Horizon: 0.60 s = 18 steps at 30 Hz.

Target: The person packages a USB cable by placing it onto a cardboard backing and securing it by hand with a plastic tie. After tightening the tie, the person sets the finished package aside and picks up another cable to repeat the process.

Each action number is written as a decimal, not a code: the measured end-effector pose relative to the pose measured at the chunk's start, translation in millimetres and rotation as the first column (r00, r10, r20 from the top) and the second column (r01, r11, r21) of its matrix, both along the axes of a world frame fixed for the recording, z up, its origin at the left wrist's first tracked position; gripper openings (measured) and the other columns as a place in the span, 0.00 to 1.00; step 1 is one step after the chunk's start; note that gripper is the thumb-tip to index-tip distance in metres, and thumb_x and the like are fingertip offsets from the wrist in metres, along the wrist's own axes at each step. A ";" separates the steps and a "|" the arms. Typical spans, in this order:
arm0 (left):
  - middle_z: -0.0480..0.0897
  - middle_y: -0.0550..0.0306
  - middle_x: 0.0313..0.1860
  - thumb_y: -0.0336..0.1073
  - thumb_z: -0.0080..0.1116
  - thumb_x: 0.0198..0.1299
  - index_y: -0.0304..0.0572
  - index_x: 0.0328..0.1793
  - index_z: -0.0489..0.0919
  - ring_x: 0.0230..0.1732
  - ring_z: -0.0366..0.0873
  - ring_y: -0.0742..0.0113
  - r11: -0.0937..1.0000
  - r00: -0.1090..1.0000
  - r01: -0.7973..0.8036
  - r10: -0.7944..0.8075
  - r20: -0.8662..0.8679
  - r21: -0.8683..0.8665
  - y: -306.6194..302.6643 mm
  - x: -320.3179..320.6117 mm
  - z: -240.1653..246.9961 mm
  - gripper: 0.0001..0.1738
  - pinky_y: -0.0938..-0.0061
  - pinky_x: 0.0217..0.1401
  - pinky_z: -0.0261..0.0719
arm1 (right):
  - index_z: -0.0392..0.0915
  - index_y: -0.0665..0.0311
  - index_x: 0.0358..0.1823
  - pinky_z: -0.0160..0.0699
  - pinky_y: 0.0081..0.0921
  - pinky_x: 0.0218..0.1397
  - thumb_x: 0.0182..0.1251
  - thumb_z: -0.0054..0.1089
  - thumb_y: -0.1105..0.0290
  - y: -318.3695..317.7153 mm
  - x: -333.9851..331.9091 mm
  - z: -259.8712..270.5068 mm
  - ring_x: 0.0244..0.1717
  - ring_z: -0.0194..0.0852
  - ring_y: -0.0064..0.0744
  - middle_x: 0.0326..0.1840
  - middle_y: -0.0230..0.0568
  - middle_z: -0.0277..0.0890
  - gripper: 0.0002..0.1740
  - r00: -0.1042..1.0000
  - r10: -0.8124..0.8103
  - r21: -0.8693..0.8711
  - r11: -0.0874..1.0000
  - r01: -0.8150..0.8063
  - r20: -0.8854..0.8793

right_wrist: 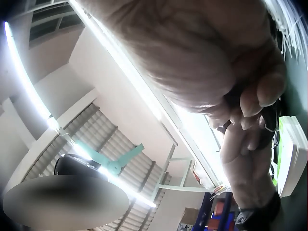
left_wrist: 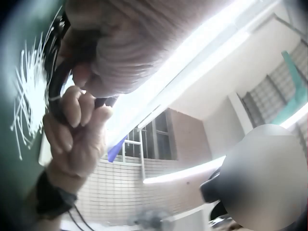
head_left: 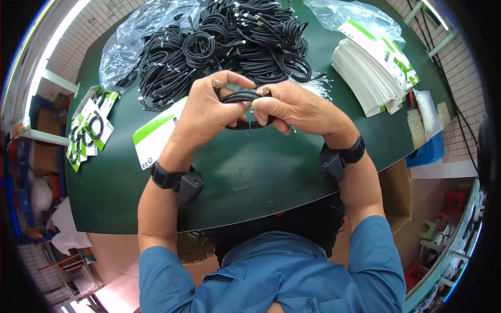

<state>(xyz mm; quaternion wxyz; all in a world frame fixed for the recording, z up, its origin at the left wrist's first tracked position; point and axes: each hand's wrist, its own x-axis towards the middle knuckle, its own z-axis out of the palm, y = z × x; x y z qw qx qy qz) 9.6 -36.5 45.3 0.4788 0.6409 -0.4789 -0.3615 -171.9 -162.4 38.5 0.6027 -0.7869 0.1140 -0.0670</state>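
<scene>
A coiled black cable (head_left: 244, 97) is held up over the table, between both hands. My left hand (head_left: 204, 108) grips its left side, with thumb and fingers curled round the loops. On the other side my right hand (head_left: 297, 108) pinches the coil between thumb and fingers. Metal plugs show near each hand, one plug (head_left: 266, 92) by the right thumb. A pale tie crosses the lower part of the loop. In the left wrist view, the dark coil (left_wrist: 57, 89) passes between the hands. Palms hide much of it in the right wrist view.
A big heap of black cables (head_left: 209, 49) covers the back of the table (head_left: 250, 177). Loose white ties (head_left: 318, 86) lie right of it. Printed cards (head_left: 365, 73) are stacked at right, more cards (head_left: 155, 135) lie near my left arm, and carded cables (head_left: 91, 128) sit far left.
</scene>
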 end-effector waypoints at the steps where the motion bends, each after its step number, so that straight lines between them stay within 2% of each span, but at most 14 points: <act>1: 0.86 0.60 0.24 0.24 0.68 0.56 0.32 0.54 0.87 0.25 0.78 0.81 1.000 0.990 -0.017 0.017 -0.142 0.005 1.4 -1.2 3.6 0.17 0.79 0.29 0.73 | 0.79 0.65 0.34 0.70 0.21 0.27 0.86 0.51 0.55 0.3 0.2 -0.8 0.22 0.70 0.17 0.26 0.28 0.73 0.23 1.000 0.000 0.005 1.000 0.000 0.001; 6: 0.86 0.61 0.25 0.23 0.66 0.56 0.32 0.56 0.85 0.23 0.74 0.81 1.000 0.995 0.030 -0.030 -0.091 0.000 0.8 5.6 -3.2 0.19 0.79 0.28 0.70 | 0.79 0.66 0.34 0.71 0.23 0.29 0.88 0.47 0.55 -0.4 1.8 -2.7 0.22 0.71 0.20 0.26 0.30 0.73 0.25 0.999 0.015 -0.062 0.998 -0.018 -0.040; 9: 0.85 0.60 0.25 0.23 0.64 0.56 0.33 0.55 0.86 0.23 0.73 0.80 0.998 0.984 0.049 -0.041 0.176 -0.040 -5.0 9.0 -20.4 0.18 0.77 0.28 0.69 | 0.79 0.66 0.34 0.72 0.24 0.30 0.88 0.46 0.54 -2.8 2.4 -4.0 0.23 0.72 0.21 0.26 0.31 0.73 0.26 0.995 0.016 -0.127 0.992 -0.029 -0.101; 13: 0.82 0.58 0.24 0.22 0.62 0.55 0.33 0.51 0.86 0.25 0.74 0.76 0.998 0.946 0.056 -0.052 0.319 -0.001 -4.2 4.4 -21.0 0.16 0.74 0.29 0.71 | 0.79 0.65 0.35 0.74 0.25 0.33 0.88 0.45 0.52 -6.5 2.5 -11.3 0.24 0.75 0.23 0.26 0.31 0.74 0.27 0.991 0.101 -0.108 0.988 -0.110 -0.090; 18: 0.80 0.55 0.23 0.22 0.62 0.55 0.32 0.49 0.87 0.26 0.75 0.73 0.996 0.958 0.084 -0.078 0.275 -0.011 -5.3 7.8 -30.7 0.15 0.71 0.30 0.73 | 0.80 0.65 0.36 0.75 0.26 0.34 0.87 0.45 0.51 -7.3 2.5 -7.3 0.26 0.76 0.24 0.26 0.32 0.74 0.27 0.982 0.105 -0.145 0.981 -0.128 -0.157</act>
